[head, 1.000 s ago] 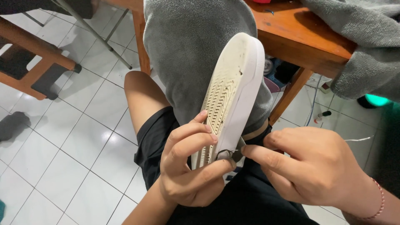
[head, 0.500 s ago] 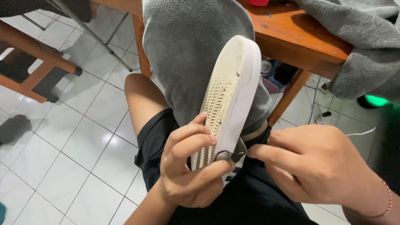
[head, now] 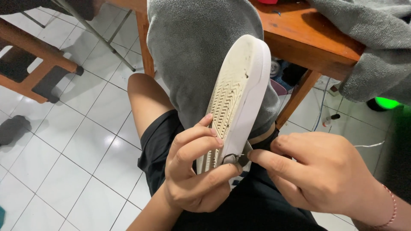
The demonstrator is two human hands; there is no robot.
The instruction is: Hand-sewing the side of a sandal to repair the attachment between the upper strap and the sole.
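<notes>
1. The left hand [head: 192,171] wraps its fingers around the heel end of the white shoe [head: 237,98], sole up, above the lap. Keep that grip firm so the shoe does not wobble.
2. The right hand [head: 325,175] pinches a small dark tool [head: 239,159] against the sole's edge. What the tool is, I cannot tell.
3. Push slowly, and keep the tip on the rubber edge.
4. The left thumb lies just beside the tool. Move it away a bit, so a slip does not poke it.
</notes>
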